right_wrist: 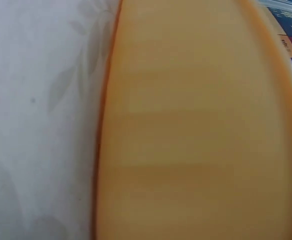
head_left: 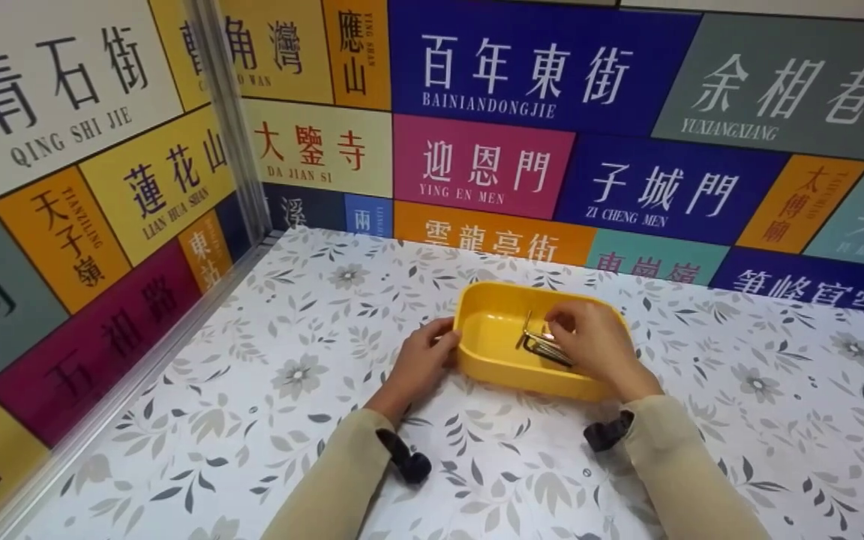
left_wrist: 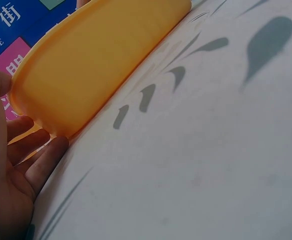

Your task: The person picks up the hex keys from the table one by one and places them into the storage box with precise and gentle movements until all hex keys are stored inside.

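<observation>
A yellow bin [head_left: 496,375] with rounded corners stands on the table in the head view. Inside lie several L-shaped hex keys [head_left: 544,347], black and bright metal, with one short arm pointing up. My left hand [head_left: 423,352] holds the bin's left end. In the left wrist view, the thumb is at the rim and the fingertips bear on the outer wall. My right hand [head_left: 597,341] reaches over the right side with bent fingers, right at the keys. I cannot tell whether it pinches one. Only the bin's outer wall [right_wrist: 196,125] fills the right wrist view.
A white floral cloth [head_left: 252,420] covers the table. Colourful panels with street names [head_left: 477,161] rise behind it and on the left, meeting at a corner post [head_left: 233,127]. Black wrist straps [head_left: 406,459] sit at both sleeve cuffs.
</observation>
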Demonstrator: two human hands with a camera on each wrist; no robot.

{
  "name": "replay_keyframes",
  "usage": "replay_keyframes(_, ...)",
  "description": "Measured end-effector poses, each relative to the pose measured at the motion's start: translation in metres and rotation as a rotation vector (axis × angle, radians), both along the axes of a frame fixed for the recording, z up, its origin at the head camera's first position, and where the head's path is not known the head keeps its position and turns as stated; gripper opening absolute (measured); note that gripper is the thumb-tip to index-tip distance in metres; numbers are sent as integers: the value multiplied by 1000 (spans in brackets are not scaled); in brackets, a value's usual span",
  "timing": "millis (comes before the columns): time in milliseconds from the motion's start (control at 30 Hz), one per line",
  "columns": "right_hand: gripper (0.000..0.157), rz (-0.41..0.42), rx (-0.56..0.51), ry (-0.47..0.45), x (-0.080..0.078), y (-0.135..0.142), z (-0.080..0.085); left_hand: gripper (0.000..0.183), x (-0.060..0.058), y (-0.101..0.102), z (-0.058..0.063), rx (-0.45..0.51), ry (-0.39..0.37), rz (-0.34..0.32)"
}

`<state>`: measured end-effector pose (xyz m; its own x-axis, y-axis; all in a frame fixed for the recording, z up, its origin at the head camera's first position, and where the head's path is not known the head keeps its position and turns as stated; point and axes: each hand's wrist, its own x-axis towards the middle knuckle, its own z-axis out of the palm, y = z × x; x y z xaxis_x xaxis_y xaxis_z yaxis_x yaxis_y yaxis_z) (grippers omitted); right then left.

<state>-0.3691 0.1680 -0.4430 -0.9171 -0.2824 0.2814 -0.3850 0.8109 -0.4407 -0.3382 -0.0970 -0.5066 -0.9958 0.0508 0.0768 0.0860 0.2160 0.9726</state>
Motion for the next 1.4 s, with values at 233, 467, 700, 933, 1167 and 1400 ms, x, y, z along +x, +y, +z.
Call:
replay_keyframes(233, 18, 3, -31, 16, 21, 11, 16, 48, -1, 2, 0, -24, -37, 11)
replay_keyframes(467, 16, -39, -68, 105, 57, 38, 18, 47, 0, 4, 1, -12, -34, 4)
replay_keyframes(700, 29, -117, -107, 62, 94, 72, 12, 48, 1, 4, 2, -15, -34, 4)
replay_keyframes(933, 45, -108, 24, -42, 106, 90, 8, 48, 1, 2, 2, -12, -22, 12)
replay_keyframes(1167, 60, -117, 88, -73, 102, 95, 0, 49, 2, 2, 2, -45, -65, 24)
replay_keyframes(1400, 79, -166, 97, -146, 102, 101, 0, 49, 4, 4, 7, -83, -53, 6)
